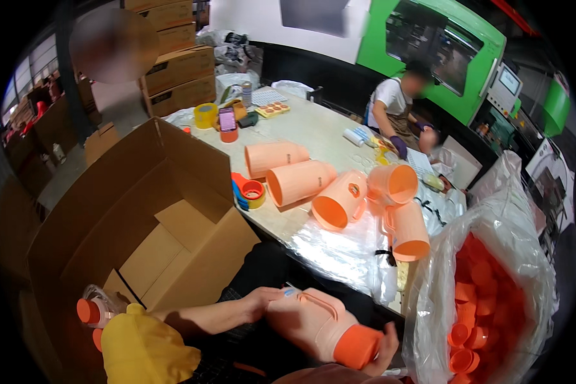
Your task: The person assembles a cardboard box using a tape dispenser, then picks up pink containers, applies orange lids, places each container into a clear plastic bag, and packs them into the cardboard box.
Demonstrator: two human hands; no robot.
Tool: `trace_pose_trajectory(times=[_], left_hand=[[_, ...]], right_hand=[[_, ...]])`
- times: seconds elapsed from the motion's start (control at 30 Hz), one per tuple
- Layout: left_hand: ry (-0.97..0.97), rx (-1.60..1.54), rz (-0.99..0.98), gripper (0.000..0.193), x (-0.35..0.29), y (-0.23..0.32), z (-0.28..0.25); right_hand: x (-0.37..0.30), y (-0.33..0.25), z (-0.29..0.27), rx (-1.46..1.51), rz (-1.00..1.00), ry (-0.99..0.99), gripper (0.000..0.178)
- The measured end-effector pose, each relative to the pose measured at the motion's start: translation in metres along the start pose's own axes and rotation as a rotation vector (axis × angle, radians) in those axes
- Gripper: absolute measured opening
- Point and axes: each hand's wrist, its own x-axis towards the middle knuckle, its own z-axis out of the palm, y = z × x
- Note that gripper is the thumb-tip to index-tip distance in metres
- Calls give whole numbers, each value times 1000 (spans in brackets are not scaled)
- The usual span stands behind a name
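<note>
A peach plastic jug (310, 318) with a side handle lies tilted across my lap. Its wide orange lid (356, 346) points to the lower right. My left hand (262, 302) grips the jug near its base, beside a small blue mark. Around the far side of the lid curl the fingers of my right hand (385, 351), partly hidden by it. On the table in front of me lie several lidless peach jugs, including one with a round hole in its side (341, 200) and one on its side nearest the edge (408, 232).
A large cardboard box (237, 240) stands at my left. At my right, a clear plastic bag (429, 301) holds many orange lids (465, 361). The table (326, 131) carries tape rolls (255, 191) and a phone (227, 120). A gloved co-worker (390, 102) sits across it.
</note>
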Motion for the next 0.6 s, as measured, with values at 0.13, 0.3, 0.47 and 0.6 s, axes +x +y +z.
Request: trace_pose_trajectory(times=[0.13,0.3,0.47,0.6], left_hand=[[186,250,403,20,-20,23,22],[-169,1053,1537,10,-70,78,88],[34,471,825,24,-9,70,86],[-236,794,1428,36,-44,80,98]], right_hand=[[-20,15,36,124,248,142,62],[-90,2,98,418,565,164,55],[-81,-14,99,407,680,30,58],[-75,-24,101,447,809,36,61]])
